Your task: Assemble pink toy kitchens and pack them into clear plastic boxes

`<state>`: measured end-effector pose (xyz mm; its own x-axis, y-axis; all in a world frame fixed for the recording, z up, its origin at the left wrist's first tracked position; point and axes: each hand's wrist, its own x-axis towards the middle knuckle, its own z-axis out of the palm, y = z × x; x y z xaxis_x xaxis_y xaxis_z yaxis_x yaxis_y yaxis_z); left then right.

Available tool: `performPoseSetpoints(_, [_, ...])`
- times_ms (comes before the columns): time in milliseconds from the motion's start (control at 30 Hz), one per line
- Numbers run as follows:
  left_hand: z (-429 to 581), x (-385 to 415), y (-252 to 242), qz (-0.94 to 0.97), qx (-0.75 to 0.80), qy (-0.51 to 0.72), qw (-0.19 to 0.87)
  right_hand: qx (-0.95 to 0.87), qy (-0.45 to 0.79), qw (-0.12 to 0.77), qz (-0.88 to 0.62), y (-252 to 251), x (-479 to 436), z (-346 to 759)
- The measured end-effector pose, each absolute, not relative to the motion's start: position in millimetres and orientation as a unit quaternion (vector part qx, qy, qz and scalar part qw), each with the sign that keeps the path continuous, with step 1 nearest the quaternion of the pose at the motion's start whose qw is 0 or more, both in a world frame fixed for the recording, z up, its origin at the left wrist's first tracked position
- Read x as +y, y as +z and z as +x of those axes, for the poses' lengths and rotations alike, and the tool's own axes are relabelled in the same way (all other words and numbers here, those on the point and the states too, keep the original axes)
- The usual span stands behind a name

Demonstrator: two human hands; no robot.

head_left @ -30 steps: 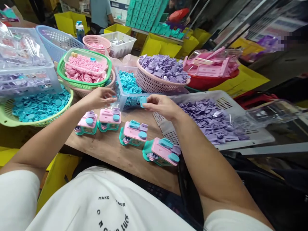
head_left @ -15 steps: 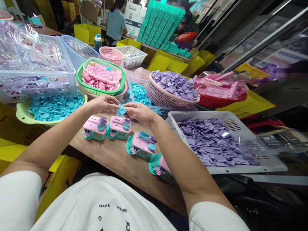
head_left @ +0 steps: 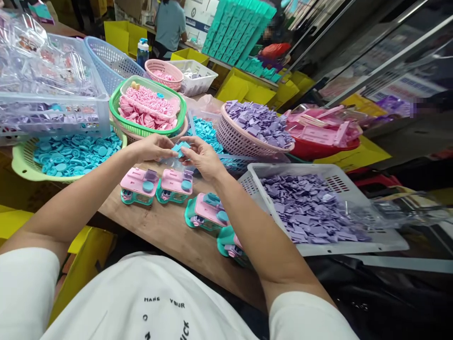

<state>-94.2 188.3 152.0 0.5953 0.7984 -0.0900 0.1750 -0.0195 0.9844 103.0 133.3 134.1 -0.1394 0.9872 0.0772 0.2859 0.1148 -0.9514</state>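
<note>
My left hand [head_left: 152, 147] and my right hand [head_left: 201, 158] meet above the wooden table [head_left: 170, 226], both pinching a small teal plastic piece [head_left: 180, 148] between their fingertips. Just below them stand several pink and teal toy cameras: one [head_left: 138, 186] at the left, one [head_left: 175, 185] beside it, a third [head_left: 207, 215] nearer me, and a fourth [head_left: 228, 243] partly hidden behind my right forearm.
A white crate of purple pieces [head_left: 311, 208] sits at the right. A pink basket of purple pieces [head_left: 255, 125], a clear bin of teal pieces [head_left: 207, 132], a green basket of pink parts [head_left: 146, 106] and a green basket of teal discs [head_left: 67, 153] ring the table. A person [head_left: 170, 23] stands at the back.
My right hand brought the teal piece leftward from the clear bin to meet my left hand. Both hands now hold it together above the toy cameras. The view shifted slightly.
</note>
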Motion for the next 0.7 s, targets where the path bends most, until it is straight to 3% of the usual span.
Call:
performPoseSetpoints(100, [-95, 193, 141, 0.700, 0.346, 0.199, 0.591, -0.653, 0.371, 0.401, -0.525, 125, 131, 107])
performPoseSetpoints(333, [-84, 208, 129, 0.800, 0.356, 0.073, 0.478, -0.722, 0.295, 0.238, -0.579, 110, 127, 116])
performPoseSetpoints(700, [-78, 200, 135, 0.790, 0.428, 0.023, 0.438, -0.795, 0.098, 0.080, -0.593, 125, 112, 102])
